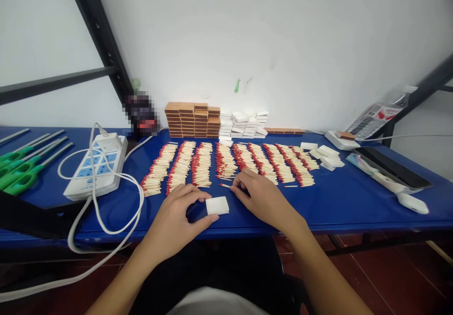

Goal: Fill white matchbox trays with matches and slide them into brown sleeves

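Observation:
Close to the table's front edge lies a small white matchbox tray (217,205). My left hand (182,211) grips it from the left, index finger at the far corner and thumb at the near one. Whether the tray's upper side is hollow cannot be made out. My right hand (260,194) is closed in a pinch at the pale end of a single match (225,185), its red head pointing left. Beyond both hands, red-tipped matches (203,164) lie in several long slanted rows.
Brown matchboxes (193,121) are stacked against the wall beside piled white trays (244,125). More loose trays (327,157) lie right, near a phone (391,166) and a leaning bottle (384,112). Left are a power strip (97,168), looping white cables (138,211) and green-handled scissors (24,173).

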`<state>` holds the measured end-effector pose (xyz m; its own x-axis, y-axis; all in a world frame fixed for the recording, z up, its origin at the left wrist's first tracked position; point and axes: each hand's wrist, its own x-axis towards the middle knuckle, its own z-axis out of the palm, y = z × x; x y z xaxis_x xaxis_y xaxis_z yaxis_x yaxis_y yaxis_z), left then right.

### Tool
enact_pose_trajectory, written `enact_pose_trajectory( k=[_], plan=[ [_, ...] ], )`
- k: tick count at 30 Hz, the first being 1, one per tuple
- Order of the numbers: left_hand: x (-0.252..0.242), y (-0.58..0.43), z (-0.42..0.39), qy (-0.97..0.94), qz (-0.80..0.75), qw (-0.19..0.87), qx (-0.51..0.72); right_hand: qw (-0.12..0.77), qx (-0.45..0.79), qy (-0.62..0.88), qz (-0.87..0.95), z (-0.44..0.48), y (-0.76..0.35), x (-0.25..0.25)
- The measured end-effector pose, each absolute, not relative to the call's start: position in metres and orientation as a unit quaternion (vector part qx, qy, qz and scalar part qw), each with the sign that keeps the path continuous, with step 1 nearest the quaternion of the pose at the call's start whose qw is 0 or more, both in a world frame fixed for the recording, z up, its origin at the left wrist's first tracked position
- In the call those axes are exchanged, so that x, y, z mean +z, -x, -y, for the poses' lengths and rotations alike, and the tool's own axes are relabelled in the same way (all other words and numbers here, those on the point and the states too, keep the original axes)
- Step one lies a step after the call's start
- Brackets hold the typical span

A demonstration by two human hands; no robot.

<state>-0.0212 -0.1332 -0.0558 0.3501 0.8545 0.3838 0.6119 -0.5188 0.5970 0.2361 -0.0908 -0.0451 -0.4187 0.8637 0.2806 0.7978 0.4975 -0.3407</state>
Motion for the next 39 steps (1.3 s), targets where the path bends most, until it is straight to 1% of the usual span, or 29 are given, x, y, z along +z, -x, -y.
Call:
enact_pose_trajectory(
  k=[8, 12, 15, 20, 24, 33, 39],
  plan=[
    [-0.056, 0.021, 0.133, -0.803, -0.458, 0.175, 0.340, 0.193, 0.106, 0.516, 0.828, 0.091, -0.234, -0.044],
    [-0.057, 0.022, 0.132, -0.797, -0.466, 0.176, 0.341, 0.168, 0.095, 0.517, 0.834, 0.090, -0.234, -0.046],
    [-0.056, 0.022, 0.131, -0.793, -0.471, 0.179, 0.341, 0.171, 0.085, 0.518, 0.834, 0.090, -0.235, -0.045],
    [-0.054, 0.022, 0.132, -0.791, -0.474, 0.185, 0.339, 0.202, 0.085, 0.479, 0.850, 0.101, -0.236, -0.034],
    [-0.053, 0.023, 0.132, -0.788, -0.480, 0.194, 0.334, 0.188, 0.083, 0.444, 0.872, 0.114, -0.233, -0.029],
    [-0.053, 0.025, 0.133, -0.797, -0.457, 0.205, 0.337, 0.147, 0.020, 0.413, 0.898, 0.126, -0.228, -0.030],
    [-0.053, 0.024, 0.134, -0.801, -0.445, 0.204, 0.345, 0.130, 0.027, 0.403, 0.905, 0.130, -0.227, -0.032]
  ],
)
